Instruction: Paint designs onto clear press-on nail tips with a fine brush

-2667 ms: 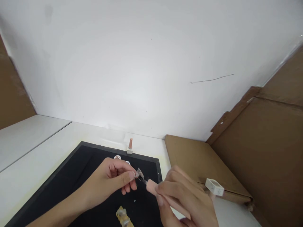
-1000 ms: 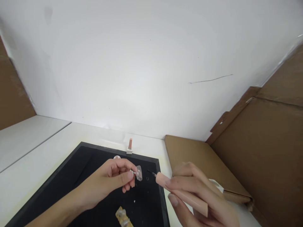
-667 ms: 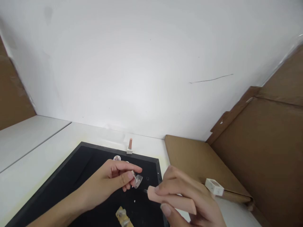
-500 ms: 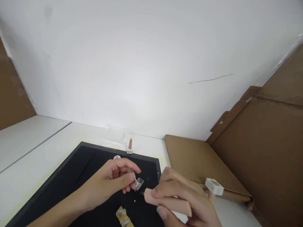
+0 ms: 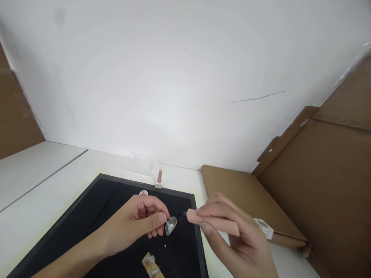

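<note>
Between thumb and fingers, my left hand (image 5: 145, 220) pinches the thin stem of a small clear cup-like piece (image 5: 171, 226). To its right, my right hand (image 5: 234, 231) grips a peach-coloured cylindrical handle (image 5: 214, 223) with a short, dark, thin tip pointing left towards the clear piece. A gap separates the tip from the clear piece. Both hands are over or beside a black mat (image 5: 116, 200). Below them lies a yellowish strip with clear lumps (image 5: 152, 265).
A small bottle with a peach cap (image 5: 159, 179) stands at the mat's back edge, near a round white item (image 5: 143, 192). Flat cardboard (image 5: 237, 189) lies at the right, with a white square-based bottle (image 5: 264, 228) partly behind my right hand. Cardboard walls flank both sides.
My right hand has moved up and right with the peach handle, away from the clear piece. My left hand has turned the clear piece so its round opening shows more.
</note>
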